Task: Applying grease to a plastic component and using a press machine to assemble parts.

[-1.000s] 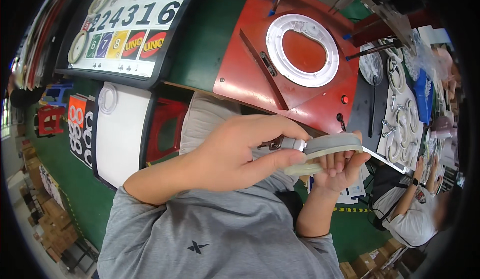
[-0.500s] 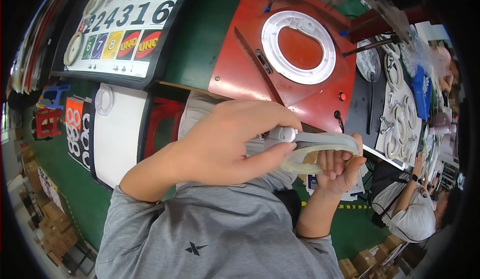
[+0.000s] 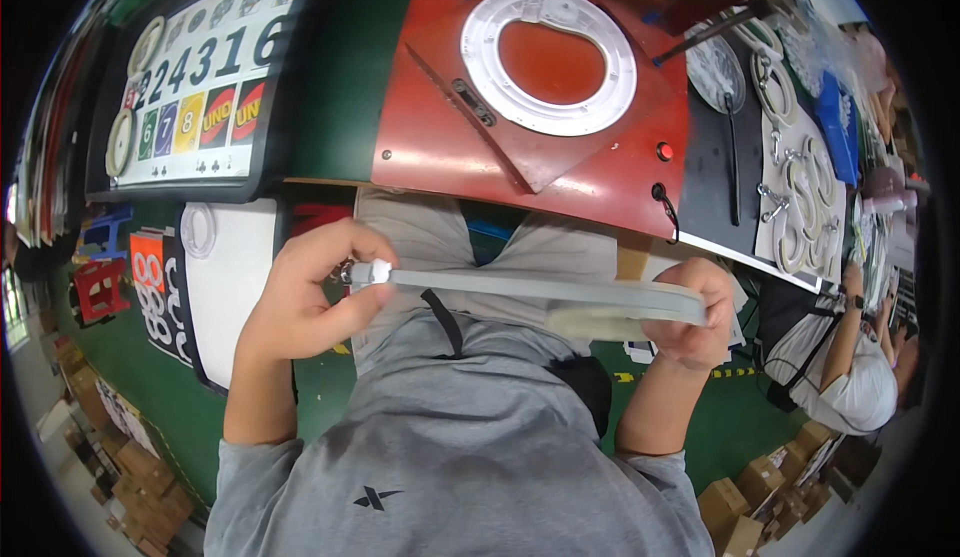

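Note:
My left hand [image 3: 305, 302] is closed, thumb and fingers pinching the white end piece [image 3: 378, 272] of a flat grey strap [image 3: 500, 285]. A small metal fitting, partly covered by the fingers, shows beside that end. The strap runs nearly straight across my lap to my right hand [image 3: 697, 307]. That hand is curled round the strap's far end and a pale, translucent ring-shaped piece [image 3: 590, 325] just under it. Seen almost edge-on, the ring is partly hidden by strap and fingers. Beyond my hands, a white plastic ring [image 3: 620, 72] lies on the red fixture [image 3: 420, 147].
A dark-framed board [image 3: 190, 182] with cards and numerals stands at the left. To the right, a tabletop holds several pale rings with metal clips [image 3: 785, 202], near a blue bin [image 3: 838, 152]. A red button [image 3: 664, 151] sits on the fixture. Another person [image 3: 840, 377] works at far right.
My left hand has moved left, away from the right, carrying the white end, so the strap is now drawn out long. The ring has turned edge-on. The whole view has shifted slightly.

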The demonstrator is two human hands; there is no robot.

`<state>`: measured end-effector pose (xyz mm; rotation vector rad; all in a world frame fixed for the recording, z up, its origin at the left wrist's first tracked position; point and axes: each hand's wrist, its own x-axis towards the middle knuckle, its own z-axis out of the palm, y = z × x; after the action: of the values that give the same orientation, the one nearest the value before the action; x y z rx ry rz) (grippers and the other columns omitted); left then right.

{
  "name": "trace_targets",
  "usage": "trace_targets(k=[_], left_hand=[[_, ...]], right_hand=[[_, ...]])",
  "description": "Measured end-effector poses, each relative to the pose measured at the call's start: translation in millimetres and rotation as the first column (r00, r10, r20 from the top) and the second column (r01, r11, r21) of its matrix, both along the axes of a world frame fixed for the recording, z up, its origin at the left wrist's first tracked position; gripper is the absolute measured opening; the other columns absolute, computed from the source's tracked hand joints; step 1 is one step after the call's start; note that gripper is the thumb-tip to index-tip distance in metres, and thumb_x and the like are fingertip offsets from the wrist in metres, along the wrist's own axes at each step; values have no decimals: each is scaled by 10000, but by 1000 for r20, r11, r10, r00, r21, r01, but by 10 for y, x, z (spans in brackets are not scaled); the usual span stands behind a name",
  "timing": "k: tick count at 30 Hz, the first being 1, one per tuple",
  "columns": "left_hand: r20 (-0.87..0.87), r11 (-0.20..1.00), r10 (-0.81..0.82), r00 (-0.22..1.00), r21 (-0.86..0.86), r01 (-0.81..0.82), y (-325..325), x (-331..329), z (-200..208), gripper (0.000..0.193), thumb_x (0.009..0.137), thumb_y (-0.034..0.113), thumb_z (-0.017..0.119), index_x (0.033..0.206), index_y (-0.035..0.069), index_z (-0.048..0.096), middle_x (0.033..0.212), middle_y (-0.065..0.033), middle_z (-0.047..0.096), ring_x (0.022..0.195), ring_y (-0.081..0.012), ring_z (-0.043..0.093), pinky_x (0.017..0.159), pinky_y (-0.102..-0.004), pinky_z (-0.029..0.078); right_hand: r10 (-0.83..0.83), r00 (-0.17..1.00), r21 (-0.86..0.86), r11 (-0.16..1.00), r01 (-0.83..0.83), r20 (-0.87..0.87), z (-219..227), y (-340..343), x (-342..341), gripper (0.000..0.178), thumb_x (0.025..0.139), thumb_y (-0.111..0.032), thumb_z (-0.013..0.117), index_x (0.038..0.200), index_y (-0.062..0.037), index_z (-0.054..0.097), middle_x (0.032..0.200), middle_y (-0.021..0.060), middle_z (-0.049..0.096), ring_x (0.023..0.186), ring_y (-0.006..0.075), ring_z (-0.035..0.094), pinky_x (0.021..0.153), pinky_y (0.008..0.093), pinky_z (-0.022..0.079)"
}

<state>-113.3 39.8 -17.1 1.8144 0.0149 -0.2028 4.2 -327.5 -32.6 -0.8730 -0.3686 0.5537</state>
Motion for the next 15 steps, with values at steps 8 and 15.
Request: trace_targets(k=[8,15], left_hand=[[-66,983,-82,994,158,92,10,-88,-295,263,902,94,741,1151,19,706,1053,-117,739,920,-229,695,799,-311,529],[-8,972,-192,981,135,192,-175,25,-356,257,897,84,704,1147,28,698,1103,-150,731,1034,-341,703,900,-389,551]], right_hand=[[-12,1000,-82,997,10,-18,73,139,-26,362,788,-187,908,896,-7,614,738,47,643,583,79,520,507,219,376],[-123,992,-36,992,122,-13,247,270,-96,426,729,-230,969,824,-12,616,698,52,657,562,85,521,492,225,362]])
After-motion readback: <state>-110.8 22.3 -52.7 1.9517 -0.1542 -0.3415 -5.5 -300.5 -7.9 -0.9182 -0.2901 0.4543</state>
